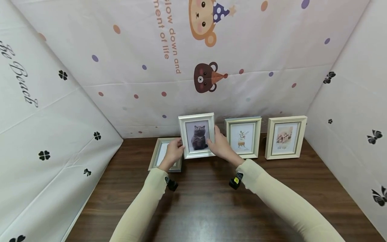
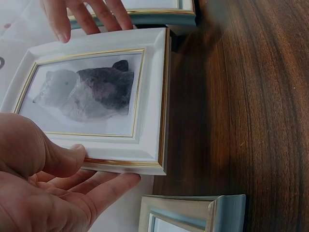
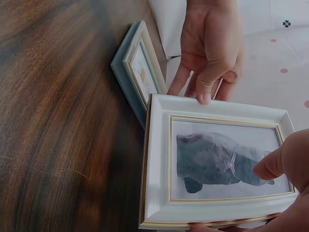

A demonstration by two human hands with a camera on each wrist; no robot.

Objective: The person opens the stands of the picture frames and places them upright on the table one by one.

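Between both hands is a white picture frame (image 1: pixel 198 155) with gold inner trim and a grey cat photo (image 1: pixel 198 136). It stands upright, leaning slightly back, at the rear of the table. My left hand (image 1: pixel 173 154) grips its left edge, thumb at the front border and fingers behind, as the left wrist view shows. On the opposite edge my right hand (image 1: pixel 222 146) holds it, the thumb (image 3: pixel 269 165) lying over the photo's glass and the other fingers behind. Left of it, partly covered by my left hand, a beige frame (image 1: pixel 155 153) with blue-grey sides leans far back.
Right of my right hand stands a gold-edged frame (image 1: pixel 258 137) with a plant print. A cream frame (image 1: pixel 302 137) with a flower picture stands farther right. Behind them rises a printed cloth wall (image 1: pixel 136 111), and similar sheets flank the dark wooden table (image 1: pixel 199 201).
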